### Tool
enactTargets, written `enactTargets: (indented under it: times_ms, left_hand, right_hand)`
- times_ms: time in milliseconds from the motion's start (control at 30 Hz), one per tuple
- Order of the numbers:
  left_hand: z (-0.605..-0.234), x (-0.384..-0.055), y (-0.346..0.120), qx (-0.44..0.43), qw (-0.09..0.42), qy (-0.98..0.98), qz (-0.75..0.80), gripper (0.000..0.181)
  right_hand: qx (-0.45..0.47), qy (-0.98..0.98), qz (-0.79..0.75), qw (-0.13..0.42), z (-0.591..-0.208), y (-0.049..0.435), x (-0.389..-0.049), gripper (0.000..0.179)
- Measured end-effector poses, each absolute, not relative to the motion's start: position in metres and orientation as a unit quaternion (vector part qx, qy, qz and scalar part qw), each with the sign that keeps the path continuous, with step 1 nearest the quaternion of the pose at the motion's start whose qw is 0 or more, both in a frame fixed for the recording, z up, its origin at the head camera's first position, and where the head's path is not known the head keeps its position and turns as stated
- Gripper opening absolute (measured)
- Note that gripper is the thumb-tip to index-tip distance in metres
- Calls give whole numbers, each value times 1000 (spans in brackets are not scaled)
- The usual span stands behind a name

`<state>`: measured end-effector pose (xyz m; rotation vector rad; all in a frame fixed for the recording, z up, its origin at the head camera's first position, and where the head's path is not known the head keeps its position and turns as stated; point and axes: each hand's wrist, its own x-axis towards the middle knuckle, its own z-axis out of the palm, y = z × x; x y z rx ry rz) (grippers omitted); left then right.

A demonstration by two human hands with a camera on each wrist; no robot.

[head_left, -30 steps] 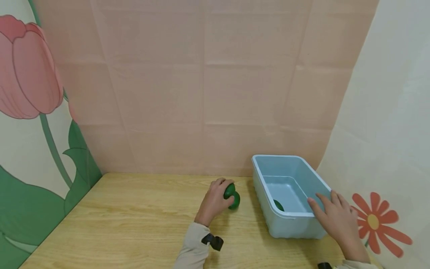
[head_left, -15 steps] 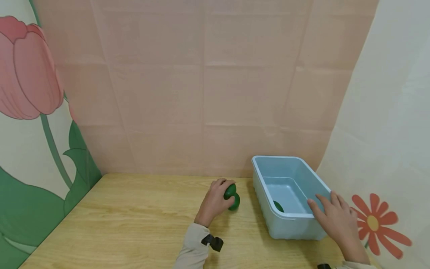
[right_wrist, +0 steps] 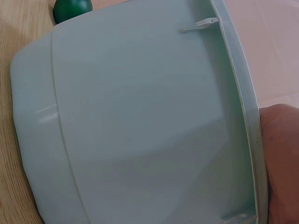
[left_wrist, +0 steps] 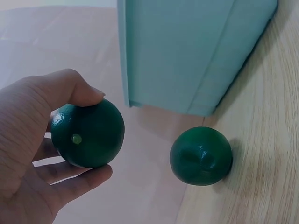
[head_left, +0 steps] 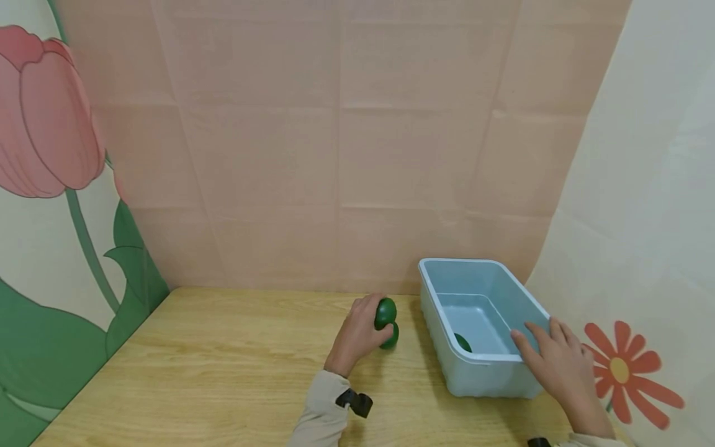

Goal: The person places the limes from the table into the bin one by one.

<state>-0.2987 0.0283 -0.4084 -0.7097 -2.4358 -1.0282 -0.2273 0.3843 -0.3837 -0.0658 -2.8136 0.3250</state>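
My left hand holds a round, dark green lime between thumb and fingers. In the left wrist view this lime is off the table, its pale stem spot showing. A second green lime rests on the table, just below the held one in the head view and left of the bin. My right hand rests on the near right corner of a light blue plastic bin, fingers spread over the rim. Inside the bin, part of a green thing shows behind the near wall.
The wooden table meets a pinkish cloth backdrop behind. A white sheet with a printed red flower stands close to the bin's right side. At the left hangs a panel with a printed pink tulip.
The held lime has risen slightly and shifted a little right, and more of it shows past my left fingers. My right hand and the bin have stayed in place.
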Motion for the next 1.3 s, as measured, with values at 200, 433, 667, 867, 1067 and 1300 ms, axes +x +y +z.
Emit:
enactTargets:
  times_ms: [200, 433, 667, 867, 1067, 1300]
  left_hand:
    - [-406, -296, 29, -267, 212, -865, -369, 49]
    - [-406, -297, 30, -269, 222, -863, -364, 50]
    - [-405, -296, 30, -275, 231, -859, -364, 50]
    - [-403, -293, 32, -284, 241, -853, -365, 50]
    - [-401, -292, 33, -287, 248, -850, -365, 50]
    - [-400, -291, 33, -291, 267, -847, -357, 49]
  right_hand:
    - [-20, -981, 115, 157, -384, 384, -226, 74]
    - [-21, -981, 114, 155, -381, 382, -225, 74]
    - [-21, -980, 118, 157, -381, 382, -227, 75]
    - [-22, -980, 116, 163, -383, 384, -226, 75]
    - [-25, -980, 114, 159, -381, 384, -225, 77]
    - [-24, -982, 110, 150, -379, 382, -224, 75]
